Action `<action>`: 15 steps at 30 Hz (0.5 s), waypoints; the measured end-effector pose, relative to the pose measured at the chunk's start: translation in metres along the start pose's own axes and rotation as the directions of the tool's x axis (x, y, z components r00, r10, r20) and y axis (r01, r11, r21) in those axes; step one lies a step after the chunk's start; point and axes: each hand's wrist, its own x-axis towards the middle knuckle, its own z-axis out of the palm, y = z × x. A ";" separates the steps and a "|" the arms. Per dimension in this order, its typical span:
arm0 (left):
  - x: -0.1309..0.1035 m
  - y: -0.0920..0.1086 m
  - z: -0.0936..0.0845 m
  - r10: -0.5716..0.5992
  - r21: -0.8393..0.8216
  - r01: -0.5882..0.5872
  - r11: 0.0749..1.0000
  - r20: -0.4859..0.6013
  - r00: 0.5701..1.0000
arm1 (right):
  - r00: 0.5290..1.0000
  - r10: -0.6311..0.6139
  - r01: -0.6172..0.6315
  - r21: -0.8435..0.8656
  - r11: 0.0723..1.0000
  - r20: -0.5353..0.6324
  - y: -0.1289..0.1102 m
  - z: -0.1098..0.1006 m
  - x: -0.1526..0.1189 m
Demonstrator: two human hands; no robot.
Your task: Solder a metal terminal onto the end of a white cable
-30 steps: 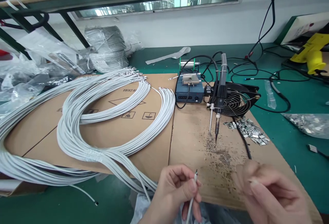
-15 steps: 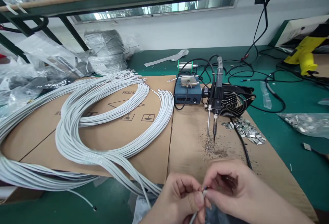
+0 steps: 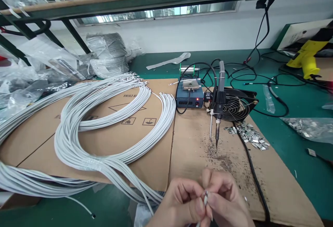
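Observation:
Low in the view, my left hand (image 3: 182,202) pinches a white cable (image 3: 205,199) just below its end. Close against it on the right, my right hand (image 3: 226,199) is closed on the tip of the same cable, where small dark wire ends show between the fingertips. Beyond my hands, a soldering iron (image 3: 219,102) is held upright, its tip pointing down over dark specks on the cardboard (image 3: 192,143). To the left lies a large coiled bundle of white cables (image 3: 70,140).
A blue soldering station (image 3: 189,98) stands behind, beside a black fan (image 3: 236,105) and a solder spool (image 3: 188,69). Small metal connectors (image 3: 252,136) are heaped at the right, near a black cord (image 3: 252,164). A yellow tool (image 3: 307,57) lies far right.
My right hand has turned and drawn in, its fingers now more upright around the cable end. A red light now shows on the station. The view has shifted slightly.

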 end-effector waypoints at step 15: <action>-0.007 -0.001 0.014 0.108 0.055 -0.095 0.994 -0.334 0.936 | 0.994 -0.068 0.006 -0.597 0.802 -0.081 -0.028 -0.006 -0.001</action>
